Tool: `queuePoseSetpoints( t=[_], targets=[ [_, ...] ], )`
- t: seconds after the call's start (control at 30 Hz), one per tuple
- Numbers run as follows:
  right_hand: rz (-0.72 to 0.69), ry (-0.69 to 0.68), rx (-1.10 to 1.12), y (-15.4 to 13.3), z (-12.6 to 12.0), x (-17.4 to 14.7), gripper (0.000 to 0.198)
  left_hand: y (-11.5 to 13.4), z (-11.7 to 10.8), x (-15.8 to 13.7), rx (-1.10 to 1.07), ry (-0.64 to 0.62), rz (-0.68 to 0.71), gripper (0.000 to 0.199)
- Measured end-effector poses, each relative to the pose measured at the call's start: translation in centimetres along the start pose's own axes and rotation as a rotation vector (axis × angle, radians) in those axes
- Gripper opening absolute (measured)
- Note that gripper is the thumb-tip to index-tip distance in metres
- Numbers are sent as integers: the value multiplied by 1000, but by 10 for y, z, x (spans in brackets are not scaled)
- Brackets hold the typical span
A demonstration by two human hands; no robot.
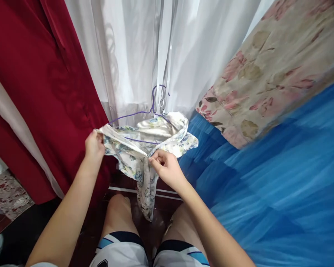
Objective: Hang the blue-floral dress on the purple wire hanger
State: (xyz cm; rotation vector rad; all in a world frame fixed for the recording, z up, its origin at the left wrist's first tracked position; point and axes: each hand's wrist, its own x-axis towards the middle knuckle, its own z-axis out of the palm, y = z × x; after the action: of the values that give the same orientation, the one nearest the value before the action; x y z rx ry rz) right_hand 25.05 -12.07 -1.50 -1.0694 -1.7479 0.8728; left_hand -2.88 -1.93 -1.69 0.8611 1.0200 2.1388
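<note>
A white garment with a blue and yellow floral print (130, 163) hangs in front of me on a purple wire hanger (133, 114). My left hand (94, 145) is closed on the garment's shoulder edge at the left. At the neckline's lower point, my right hand (164, 165) pinches the cloth beside the front opening. The hanger's hook rises above the collar, close to the white curtain; whether it hangs on anything I cannot tell. The lower part of the garment dangles in a narrow fold between my knees.
White curtains (133, 55) hang behind the garment. Red cloth (58, 92) hangs at the left, a beige floral fabric (267, 81) and blue tulle (261, 193) at the right. My legs (119, 218) are below, above a dark reddish floor (167, 200) with pale lines.
</note>
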Motion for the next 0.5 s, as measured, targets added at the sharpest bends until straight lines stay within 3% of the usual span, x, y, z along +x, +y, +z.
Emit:
queuePoseSetpoints(
  t=[0.1, 0.2, 0.3, 0.37, 0.43, 0.5],
  targets=[
    [35, 34, 21, 13, -1, -9, 20, -36, -6, -38, 42, -87, -141, 20],
    [79, 102, -183, 34, -7, -13, 20, -54, 1, -80, 82, -245, -202, 23],
    [136, 60, -425, 51, -16, -15, 18, -52, 13, -113, 157, -477, -238, 24],
    [156, 31, -466, 56, -20, -17, 16, -45, 22, -133, 203, -644, -262, 24],
    [110, -2, -374, 56, -22, -20, 6, -35, 32, -152, 223, -748, -239, 25],
    [83, -103, -127, 52, -20, -26, 8, -26, 43, -168, 230, -774, -172, 26]
  ],
)
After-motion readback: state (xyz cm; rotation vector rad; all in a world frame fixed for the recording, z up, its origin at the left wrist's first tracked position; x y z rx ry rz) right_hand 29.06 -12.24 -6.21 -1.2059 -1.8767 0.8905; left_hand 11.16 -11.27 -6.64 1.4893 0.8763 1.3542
